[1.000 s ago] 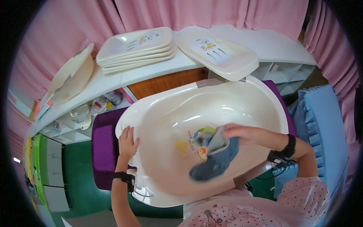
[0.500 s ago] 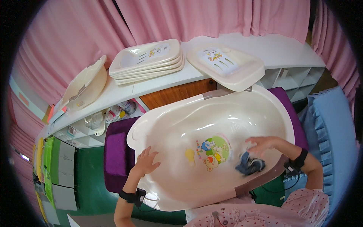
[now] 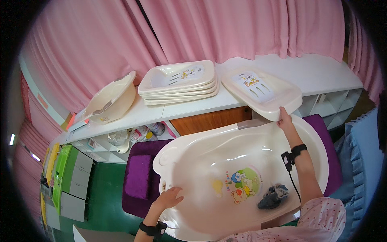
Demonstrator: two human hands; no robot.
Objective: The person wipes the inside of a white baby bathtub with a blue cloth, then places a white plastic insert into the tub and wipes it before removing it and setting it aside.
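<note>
My right hand reaches over the tub, its fingers gripping the near right edge of a cream plastic bath tray. That shallow, slotted tray lies tilted, partly on the white counter and partly over the tub's far rim. Below it stands a large cream baby bathtub with a cartoon bear print on its floor. Inside, near the tub's right side, sits a crumpled dark blue-grey cloth. My left hand is at the tub's left end, holding nothing, fingers loosely stretched.
Several matching trays are stacked on the white counter, with a smaller cream basin leaning further left. The tub rests on purple padded furniture. Shelves run beneath the counter; pink curtains hang behind.
My right hand has left the cloth, now lying in the tub, and moved up to the bath tray's edge. My left hand stays by the tub's left end. The whole view has shifted.
</note>
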